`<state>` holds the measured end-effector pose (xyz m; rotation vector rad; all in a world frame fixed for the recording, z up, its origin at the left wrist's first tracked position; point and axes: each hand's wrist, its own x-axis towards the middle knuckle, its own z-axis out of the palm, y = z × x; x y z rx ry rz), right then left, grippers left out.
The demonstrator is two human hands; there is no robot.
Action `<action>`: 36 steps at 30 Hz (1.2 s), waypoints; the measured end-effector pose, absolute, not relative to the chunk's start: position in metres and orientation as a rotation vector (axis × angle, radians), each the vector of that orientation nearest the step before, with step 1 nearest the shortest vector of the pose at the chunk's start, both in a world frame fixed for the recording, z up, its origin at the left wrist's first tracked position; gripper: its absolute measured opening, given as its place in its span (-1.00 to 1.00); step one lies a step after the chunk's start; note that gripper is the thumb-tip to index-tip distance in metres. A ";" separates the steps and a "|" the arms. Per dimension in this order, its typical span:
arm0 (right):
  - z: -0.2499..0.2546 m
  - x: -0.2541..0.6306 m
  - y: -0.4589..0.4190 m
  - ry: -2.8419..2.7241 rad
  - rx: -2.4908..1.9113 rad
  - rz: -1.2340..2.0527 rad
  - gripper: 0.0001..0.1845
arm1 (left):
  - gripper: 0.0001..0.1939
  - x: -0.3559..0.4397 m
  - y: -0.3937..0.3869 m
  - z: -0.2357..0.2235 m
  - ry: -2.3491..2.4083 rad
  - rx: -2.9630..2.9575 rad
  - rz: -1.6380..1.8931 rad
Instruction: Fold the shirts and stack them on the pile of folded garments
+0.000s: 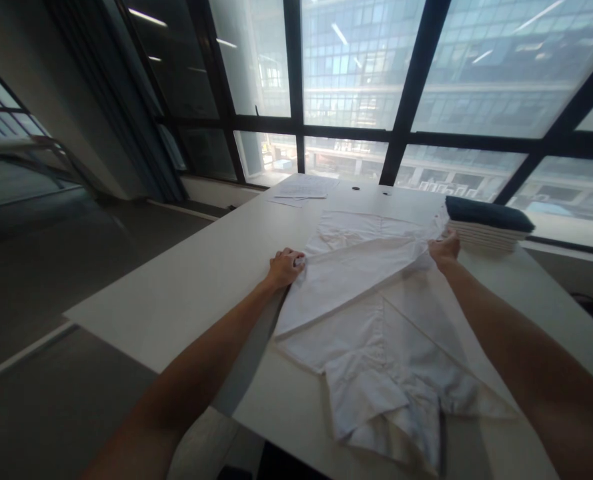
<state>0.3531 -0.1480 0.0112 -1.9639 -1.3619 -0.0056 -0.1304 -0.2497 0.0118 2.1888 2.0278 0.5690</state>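
A white shirt (346,287) lies spread on the white table, part of it folded over in a broad band across the middle. My left hand (286,268) is closed on the garment's left edge, its fingers curled over the cloth. At the opposite edge, my right hand (445,247) pinches the fabric and holds that side a little raised. Loose, crumpled cloth reaches toward the near table edge. What lies under the folded band is hidden.
Beyond my right hand, a stack of folded white cloth (491,235) carries a dark blue folded cloth (489,213) on top. Papers (303,187) lie at the table's (186,293) far end, near large windows. A dark curtain (121,100) hangs at the left.
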 end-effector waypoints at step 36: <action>-0.001 0.234 -0.188 -2.427 -1.814 0.162 -0.32 | -0.39 -0.087 -0.312 -0.006 1.798 2.579 0.247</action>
